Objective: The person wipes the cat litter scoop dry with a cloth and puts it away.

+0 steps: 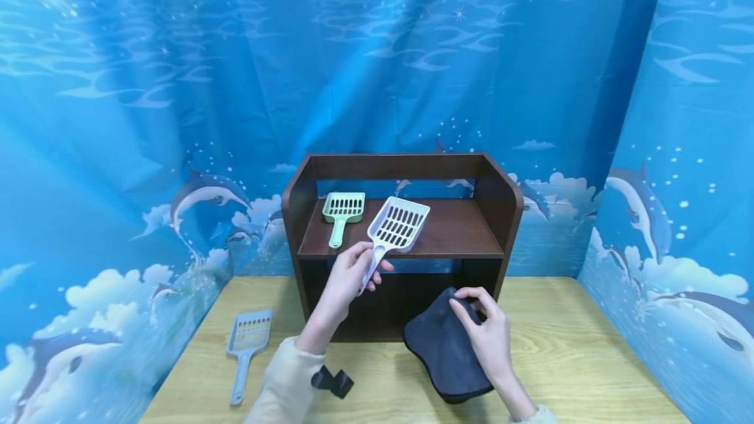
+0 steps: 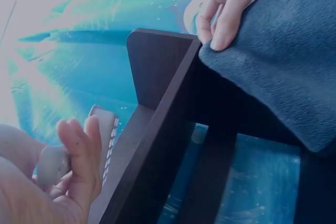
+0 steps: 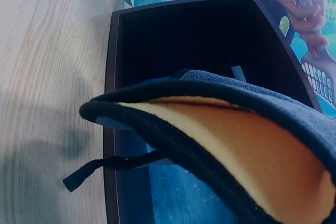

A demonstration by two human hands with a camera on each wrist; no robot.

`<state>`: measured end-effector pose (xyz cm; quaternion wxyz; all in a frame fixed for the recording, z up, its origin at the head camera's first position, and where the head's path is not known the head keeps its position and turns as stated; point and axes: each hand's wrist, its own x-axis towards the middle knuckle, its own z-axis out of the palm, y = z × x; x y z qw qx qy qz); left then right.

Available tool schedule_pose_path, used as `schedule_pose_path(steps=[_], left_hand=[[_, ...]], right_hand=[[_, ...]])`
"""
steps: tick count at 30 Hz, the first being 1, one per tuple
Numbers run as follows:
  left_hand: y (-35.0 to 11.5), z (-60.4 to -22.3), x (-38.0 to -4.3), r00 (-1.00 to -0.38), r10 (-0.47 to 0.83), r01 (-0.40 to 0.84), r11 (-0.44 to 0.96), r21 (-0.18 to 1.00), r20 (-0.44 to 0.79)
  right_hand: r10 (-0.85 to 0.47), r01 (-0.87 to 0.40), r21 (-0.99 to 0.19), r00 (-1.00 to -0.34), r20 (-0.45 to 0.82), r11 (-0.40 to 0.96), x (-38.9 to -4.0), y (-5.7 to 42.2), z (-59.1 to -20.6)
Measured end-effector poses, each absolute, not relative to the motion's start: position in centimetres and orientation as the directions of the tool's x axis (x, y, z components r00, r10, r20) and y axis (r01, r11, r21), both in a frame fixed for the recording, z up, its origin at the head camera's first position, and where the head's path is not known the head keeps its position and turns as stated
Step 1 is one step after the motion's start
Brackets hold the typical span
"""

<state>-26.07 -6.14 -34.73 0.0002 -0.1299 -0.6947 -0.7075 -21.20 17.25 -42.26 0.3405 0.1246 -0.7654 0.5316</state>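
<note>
A pale lilac-white litter scoop is held by its handle in my left hand, its slotted head tilted up in front of the upper shelf. My right hand pinches the upper edge of a dark navy fleece pouch-like piece between thumb and fingers. In the right wrist view, this piece gapes and shows an orange lining, black edging and a dangling strap. The left wrist view shows the right hand at the fleece corner, and the left fingers around the scoop handle.
A dark brown two-tier shelf stands at the table's back. On its upper board lies a green litter scoop, at the left. A grey-blue litter scoop lies on the wooden table, left of the shelf. Blue curtains hang behind.
</note>
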Motion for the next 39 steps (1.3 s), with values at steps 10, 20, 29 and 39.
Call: schedule_pose_path(steps=[10,20,29,39], left_hand=[[-5.4,-32.9,-28.4,-0.960,0.232,0.148,-0.070,0.987,0.160],[-4.7,-31.8,-30.7,-0.970,0.218,0.109,0.013,0.994,0.104],[-4.3,-31.2,-32.2,-0.986,0.159,0.072,0.192,0.979,0.042],[-4.5,-31.3,-33.7,-0.985,0.174,0.047,0.278,0.959,-0.002]], right_hand=[[0.166,-0.552,-0.734,-0.743,0.649,0.396,-21.2,17.4,-42.4],[0.189,-0.519,-0.754,-0.759,0.623,0.403,-22.7,18.3,-44.8],[0.193,-0.506,-0.751,-0.760,0.621,0.425,-22.3,18.2,-45.0],[0.188,-0.514,-0.750,-0.758,0.624,0.417,-22.2,18.2,-45.2]])
